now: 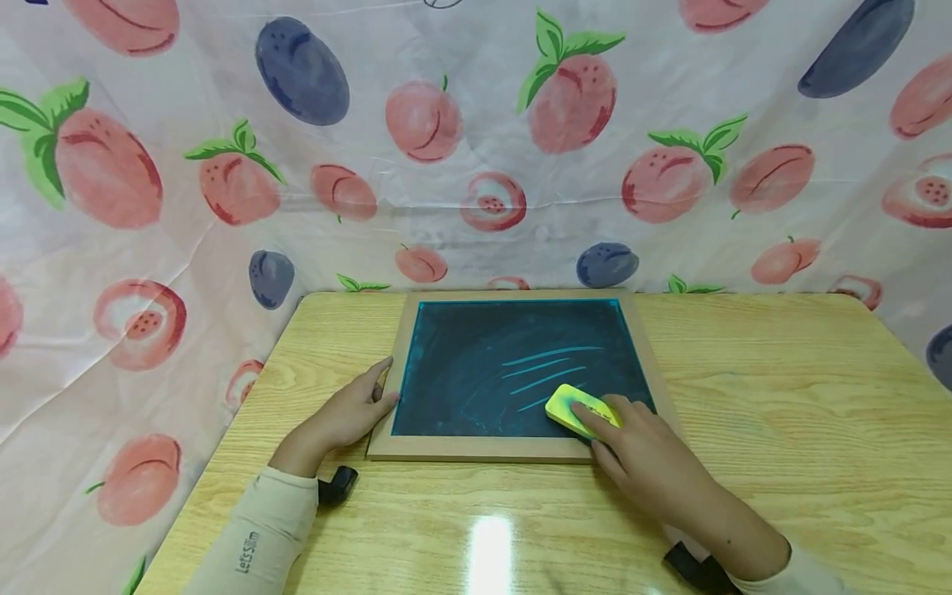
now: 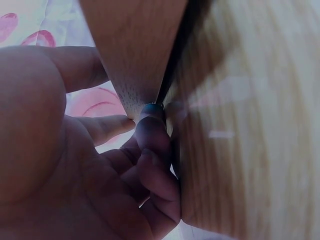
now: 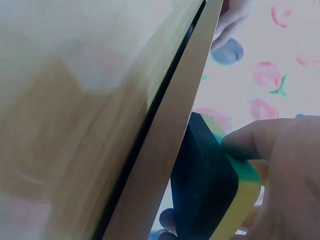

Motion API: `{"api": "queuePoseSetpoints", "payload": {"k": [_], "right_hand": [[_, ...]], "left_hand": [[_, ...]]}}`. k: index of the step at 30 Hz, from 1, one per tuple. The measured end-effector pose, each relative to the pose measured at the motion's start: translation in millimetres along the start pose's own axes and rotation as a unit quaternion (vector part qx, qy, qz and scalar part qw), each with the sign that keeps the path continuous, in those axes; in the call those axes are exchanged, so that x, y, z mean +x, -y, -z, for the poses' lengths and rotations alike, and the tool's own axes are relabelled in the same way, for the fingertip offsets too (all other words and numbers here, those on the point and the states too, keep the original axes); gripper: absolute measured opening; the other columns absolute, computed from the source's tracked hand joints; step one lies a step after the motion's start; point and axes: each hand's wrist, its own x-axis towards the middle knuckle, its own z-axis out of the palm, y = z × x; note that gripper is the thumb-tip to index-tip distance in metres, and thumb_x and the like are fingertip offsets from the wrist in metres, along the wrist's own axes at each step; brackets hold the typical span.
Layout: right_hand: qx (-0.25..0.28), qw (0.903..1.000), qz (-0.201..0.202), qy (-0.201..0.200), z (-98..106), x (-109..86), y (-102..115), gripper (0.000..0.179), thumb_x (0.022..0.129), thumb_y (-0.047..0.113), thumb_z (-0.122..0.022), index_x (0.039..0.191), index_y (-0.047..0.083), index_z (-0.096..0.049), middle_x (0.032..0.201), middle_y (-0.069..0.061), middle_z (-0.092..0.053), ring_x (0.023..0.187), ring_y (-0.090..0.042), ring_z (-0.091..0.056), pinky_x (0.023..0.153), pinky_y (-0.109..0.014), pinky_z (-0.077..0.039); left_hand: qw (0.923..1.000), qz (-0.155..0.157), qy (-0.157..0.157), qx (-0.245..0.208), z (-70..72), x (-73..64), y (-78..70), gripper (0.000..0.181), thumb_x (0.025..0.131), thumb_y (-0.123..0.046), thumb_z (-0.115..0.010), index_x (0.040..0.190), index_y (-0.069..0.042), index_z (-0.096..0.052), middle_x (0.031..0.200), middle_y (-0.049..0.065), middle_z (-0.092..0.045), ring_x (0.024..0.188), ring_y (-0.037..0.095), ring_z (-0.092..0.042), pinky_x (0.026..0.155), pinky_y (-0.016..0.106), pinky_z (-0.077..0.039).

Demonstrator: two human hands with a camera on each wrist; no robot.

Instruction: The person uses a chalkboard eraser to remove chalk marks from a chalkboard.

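A small chalkboard (image 1: 454, 355) in a pale wooden frame lies on the table, with several blue chalk lines (image 1: 546, 357) on its dark surface. My left hand (image 1: 345, 417) holds the frame's left side, the thumb near the front corner. In the left wrist view, curled fingers (image 2: 152, 132) reach to the narrow gap beneath the frame (image 2: 137, 50). My right hand (image 1: 654, 454) grips a yellow chalkboard eraser (image 1: 563, 400) over the board's front right corner. The eraser's dark felt side (image 3: 202, 175) faces the board, and blue-green chalk dust stains its yellow back.
The light wooden table (image 1: 781, 397) extends to both sides and in front of the board. A cloth printed with fruit (image 1: 476, 99) hangs behind the table and along its left side. Black wrist devices (image 1: 338, 486) sit beneath both wrists.
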Motion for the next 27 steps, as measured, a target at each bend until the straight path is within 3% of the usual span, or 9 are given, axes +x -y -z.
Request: {"api": "queuePoseSetpoints", "payload": {"k": [3, 9, 13, 21, 24, 27], "right_hand": [[-0.001, 1.0000, 0.000, 0.004, -1.9, -1.5, 5.3, 0.048, 0.090, 0.026, -0.055, 0.137, 0.032, -0.045, 0.122, -0.015, -0.050, 0.102, -0.029, -0.054, 0.081, -0.045, -0.048], [0.002, 0.9999, -0.011, 0.004, -4.4, -0.7, 7.2, 0.046, 0.091, 0.026, -0.054, 0.136, 0.032, -0.046, 0.124, -0.015, -0.051, 0.106, -0.031, -0.053, 0.085, -0.047, -0.047], [0.000, 0.9998, -0.018, 0.003, -4.6, 0.9, 4.8, 0.047, 0.091, 0.026, -0.055, 0.136, 0.032, -0.046, 0.123, -0.015, -0.051, 0.105, -0.030, -0.053, 0.084, -0.047, -0.048], [-0.008, 0.9996, -0.025, -0.007, -5.1, 4.4, -16.4, 0.047, 0.090, 0.025, -0.056, 0.136, 0.025, -0.047, 0.120, -0.020, -0.051, 0.098, -0.032, -0.054, 0.081, -0.047, -0.048], [-0.014, 0.9992, -0.034, -0.013, -3.4, 5.9, -25.1, 0.047, 0.090, 0.023, -0.057, 0.136, 0.021, -0.047, 0.119, -0.023, -0.051, 0.097, -0.035, -0.055, 0.080, -0.049, -0.048], [-0.024, 0.9986, -0.038, -0.027, -2.1, 6.6, -33.0, 0.047, 0.089, 0.021, -0.059, 0.135, 0.020, -0.048, 0.115, -0.023, -0.052, 0.092, -0.035, -0.056, 0.075, -0.049, -0.049]], "left_hand": [[1.0000, 0.005, 0.001, 0.005, -0.6, 0.4, -0.1, 0.064, 0.096, -0.037, -0.045, 0.149, -0.016, -0.014, 0.085, 0.004, -0.046, 0.079, 0.016, -0.047, 0.075, 0.034, -0.035], [0.9999, 0.010, 0.002, 0.013, -0.4, 1.1, 0.3, 0.065, 0.096, -0.037, -0.045, 0.149, -0.016, -0.014, 0.083, 0.005, -0.047, 0.067, 0.016, -0.045, 0.071, 0.032, -0.036], [0.9998, 0.011, 0.001, 0.014, -0.6, 0.5, -0.5, 0.065, 0.096, -0.037, -0.045, 0.149, -0.017, -0.014, 0.087, 0.004, -0.048, 0.076, 0.017, -0.049, 0.073, 0.033, -0.037], [1.0000, 0.005, 0.000, -0.001, -0.5, -1.1, -2.2, 0.064, 0.097, -0.037, -0.044, 0.149, -0.017, -0.014, 0.083, 0.005, -0.043, 0.073, 0.017, -0.045, 0.074, 0.035, -0.035], [0.9999, 0.009, 0.001, 0.007, -0.7, -1.0, -2.3, 0.065, 0.097, -0.037, -0.044, 0.149, -0.017, -0.013, 0.087, 0.004, -0.045, 0.086, 0.018, -0.047, 0.077, 0.036, -0.034], [0.9999, 0.012, 0.002, 0.007, -0.9, -0.7, -1.8, 0.065, 0.096, -0.037, -0.045, 0.149, -0.017, -0.013, 0.087, 0.005, -0.046, 0.084, 0.020, -0.048, 0.076, 0.035, -0.035]]}}
